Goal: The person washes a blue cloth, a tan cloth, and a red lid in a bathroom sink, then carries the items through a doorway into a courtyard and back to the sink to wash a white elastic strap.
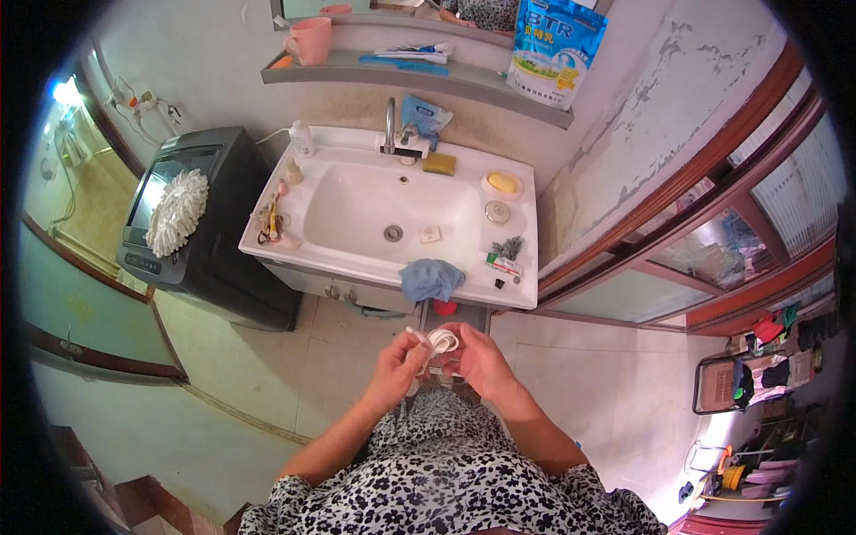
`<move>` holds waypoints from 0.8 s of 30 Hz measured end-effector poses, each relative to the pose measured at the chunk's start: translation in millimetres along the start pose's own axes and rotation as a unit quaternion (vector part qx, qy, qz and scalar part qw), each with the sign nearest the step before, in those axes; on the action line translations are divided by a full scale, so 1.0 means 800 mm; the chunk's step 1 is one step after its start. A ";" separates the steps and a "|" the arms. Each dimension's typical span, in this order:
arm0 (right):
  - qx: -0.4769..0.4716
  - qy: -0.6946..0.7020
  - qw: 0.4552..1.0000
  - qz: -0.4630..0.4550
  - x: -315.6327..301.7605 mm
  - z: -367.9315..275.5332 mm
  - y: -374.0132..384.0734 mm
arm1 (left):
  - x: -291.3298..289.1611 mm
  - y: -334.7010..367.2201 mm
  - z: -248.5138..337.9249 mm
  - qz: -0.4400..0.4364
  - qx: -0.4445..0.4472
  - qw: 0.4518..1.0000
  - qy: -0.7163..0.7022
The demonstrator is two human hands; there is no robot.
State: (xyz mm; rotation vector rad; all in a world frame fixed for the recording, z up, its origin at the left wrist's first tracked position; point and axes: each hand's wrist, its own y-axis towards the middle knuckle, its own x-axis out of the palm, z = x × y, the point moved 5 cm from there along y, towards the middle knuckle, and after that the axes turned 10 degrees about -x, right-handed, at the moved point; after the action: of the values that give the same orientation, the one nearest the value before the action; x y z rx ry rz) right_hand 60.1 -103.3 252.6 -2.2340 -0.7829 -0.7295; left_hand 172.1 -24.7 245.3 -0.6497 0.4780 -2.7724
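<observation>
A coiled white cable [443, 340] is held between my hands, in front of my body and just below the sink's front edge. My left hand [399, 364] pinches a white end of it between thumb and fingers. Around the coil's other side curl the fingers of my right hand [484, 364]. Something clear, like thin plastic, shows under the coil between the hands; its shape is hard to make out. A crumpled blue cloth [432, 280] drapes over the basin's front rim, nearest to both hands.
Ahead stands a white sink [343, 192] with a faucet [390, 125], a yellow soap bar [503, 182] and a small white square piece [430, 234] in the basin. A dark washing machine [214, 232] with a white mop head [178, 214] is left. Framed glass panels [633, 294] stand right.
</observation>
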 end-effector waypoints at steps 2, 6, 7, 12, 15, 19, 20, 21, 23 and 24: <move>-0.106 -0.121 0.986 -0.038 0.007 -0.006 -0.005 | -0.001 0.002 -0.001 0.016 0.022 0.999 0.017; -0.141 -0.172 0.974 -0.038 0.002 -0.005 -0.005 | 0.002 0.000 0.006 0.053 0.067 0.994 0.073; -0.143 -0.177 0.973 -0.039 0.001 -0.005 -0.005 | 0.005 -0.003 0.012 0.060 0.077 0.992 0.082; -0.168 -0.129 0.976 -0.041 0.003 -0.005 -0.009 | 0.013 -0.007 0.020 0.080 0.119 0.990 0.001; -0.191 -0.096 0.977 -0.006 0.014 -0.014 -0.012 | 0.015 -0.009 0.019 0.046 0.121 0.990 0.063; -0.240 -0.075 0.968 0.004 0.006 -0.014 -0.016 | 0.020 -0.009 0.014 0.002 0.079 0.995 0.062; -0.241 -0.065 0.968 -0.008 0.006 -0.013 -0.017 | 0.021 -0.010 0.017 0.016 0.106 0.990 0.095; -0.240 -0.066 0.968 -0.009 0.006 -0.013 -0.019 | 0.023 -0.010 0.018 0.016 0.107 0.990 0.094; -0.263 -0.111 0.958 -0.023 0.007 -0.014 -0.023 | 0.022 -0.016 0.034 0.084 0.222 0.962 0.136; -0.263 -0.112 0.958 -0.022 0.008 -0.015 -0.025 | 0.024 -0.017 0.037 0.083 0.222 0.962 0.135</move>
State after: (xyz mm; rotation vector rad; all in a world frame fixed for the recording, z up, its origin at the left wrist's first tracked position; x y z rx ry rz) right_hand 47.5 -97.9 272.6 -2.8265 -0.8184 -0.7824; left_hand 166.9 -25.8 282.7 -0.1219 -0.0474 -2.6770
